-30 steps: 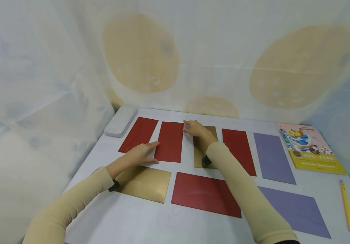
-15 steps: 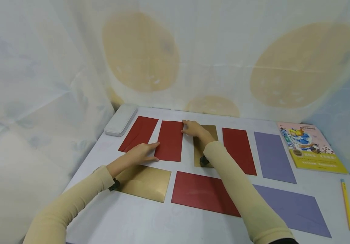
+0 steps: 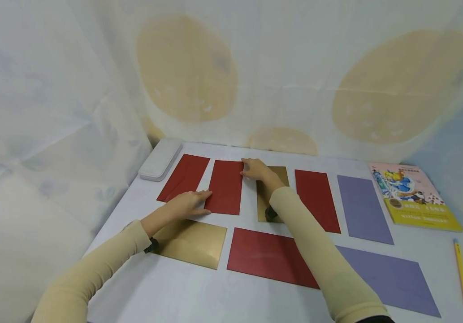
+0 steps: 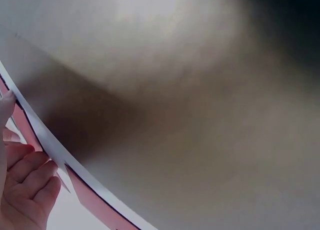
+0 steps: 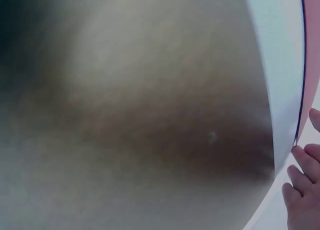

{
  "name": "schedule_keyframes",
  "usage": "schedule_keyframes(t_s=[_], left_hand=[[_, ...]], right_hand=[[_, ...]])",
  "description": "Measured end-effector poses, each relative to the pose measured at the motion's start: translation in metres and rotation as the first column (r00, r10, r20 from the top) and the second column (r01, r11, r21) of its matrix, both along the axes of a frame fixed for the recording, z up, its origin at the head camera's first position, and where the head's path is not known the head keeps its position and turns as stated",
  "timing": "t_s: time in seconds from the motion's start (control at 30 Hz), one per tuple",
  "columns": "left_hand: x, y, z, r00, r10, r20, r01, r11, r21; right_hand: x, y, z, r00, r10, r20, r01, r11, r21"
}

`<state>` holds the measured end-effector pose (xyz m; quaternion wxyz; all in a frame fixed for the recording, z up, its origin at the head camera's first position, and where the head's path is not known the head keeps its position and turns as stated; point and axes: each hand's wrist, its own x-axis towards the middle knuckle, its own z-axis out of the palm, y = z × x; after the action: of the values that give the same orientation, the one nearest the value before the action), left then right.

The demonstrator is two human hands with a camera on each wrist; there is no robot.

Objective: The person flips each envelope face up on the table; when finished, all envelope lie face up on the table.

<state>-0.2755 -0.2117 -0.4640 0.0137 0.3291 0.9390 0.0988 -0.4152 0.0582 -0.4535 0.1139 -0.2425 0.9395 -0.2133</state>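
In the head view a red envelope [image 3: 226, 186] lies flat, upright in the back row, between two hands. My left hand [image 3: 183, 204] touches its lower left edge, fingers extended and thumb spread toward the near corner. At the far right corner, the right hand [image 3: 257, 171] rests its fingertips, with the thumb lower along that side. A second red envelope [image 3: 184, 175] lies to the left, and a gold envelope [image 3: 265, 202] sits partly under the right forearm. Another gold envelope [image 3: 199, 242] shows below the left wrist. Forearms fill most of both wrist views.
The back row continues with a red envelope [image 3: 317, 197] and a purple envelope [image 3: 364, 206]. In front lie a red envelope [image 3: 267, 255] and a purple envelope [image 3: 400, 282]. A white case [image 3: 160, 159], a picture book [image 3: 413, 195] and a yellow pencil [image 3: 462, 273] stand around them.
The right hand has shifted very slightly left against the red envelope's far corner. The left hand and the envelopes keep practically the same places.
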Motion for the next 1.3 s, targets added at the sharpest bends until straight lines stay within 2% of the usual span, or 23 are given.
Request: schedule_keyframes(t_s=[0.2,0.33,0.63,0.77,0.97,1.13,1.3], left_hand=[[0.001,0.001,0.002,0.999,-0.023,-0.035,0.02,0.997,-0.074],[0.002,0.003,0.003,0.999,-0.021,-0.041,0.018,0.997,-0.077],[0.0,0.005,0.003,1.0,0.012,-0.022,-0.012,1.0,0.003],[0.0,0.008,0.002,0.999,-0.002,0.036,-0.001,0.996,0.092],[0.002,0.014,0.002,0.989,-0.038,0.144,-0.004,0.961,0.278],[0.005,0.021,0.006,0.984,-0.04,0.176,-0.028,0.93,0.367],[0.011,0.03,0.009,0.975,-0.05,0.218,-0.06,0.881,0.47]], right_hand=[[0.001,0.006,0.005,1.0,-0.021,0.006,0.021,0.997,-0.077],[0.003,0.013,0.01,0.998,-0.053,0.037,0.059,0.981,-0.184],[0.012,0.02,0.024,0.997,-0.07,0.037,0.078,0.943,-0.323],[0.015,0.023,0.028,0.996,-0.084,0.018,0.085,0.924,-0.372],[0.019,0.023,0.034,0.993,-0.1,-0.058,0.065,0.897,-0.437],[0.023,0.017,0.041,0.983,-0.154,-0.101,0.086,0.868,-0.49],[0.025,0.011,0.046,0.972,-0.204,-0.12,0.11,0.839,-0.533]])
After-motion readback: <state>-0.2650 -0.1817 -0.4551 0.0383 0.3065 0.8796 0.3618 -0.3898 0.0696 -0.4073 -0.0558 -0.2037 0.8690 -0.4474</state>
